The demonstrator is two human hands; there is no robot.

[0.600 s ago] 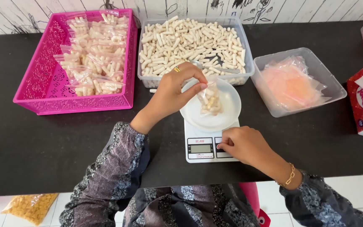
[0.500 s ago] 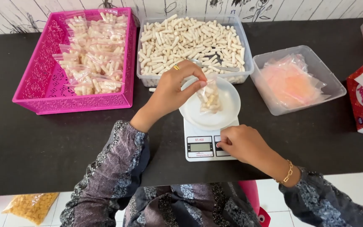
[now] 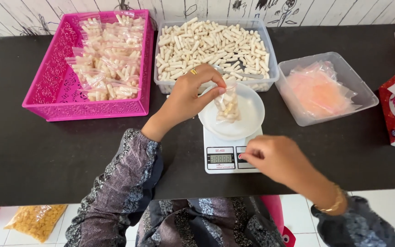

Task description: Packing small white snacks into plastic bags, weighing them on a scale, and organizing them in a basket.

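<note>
The small bag (image 3: 227, 104) I pinch is thin, glossy clear plastic. The scale (image 3: 227, 153) is smooth white plastic; the tabletop (image 3: 46, 146) matt black; the upper-left basket (image 3: 65, 103) perforated pink plastic.

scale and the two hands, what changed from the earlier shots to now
The right hand has lifted slightly off the button side of the white scale and is blurred with motion; the scale's display now shows digits where it looked blank before. The left hand still pinches the top of the small clear bag of snack sticks standing on the white plate. Bins and pink basket are unchanged.
</note>
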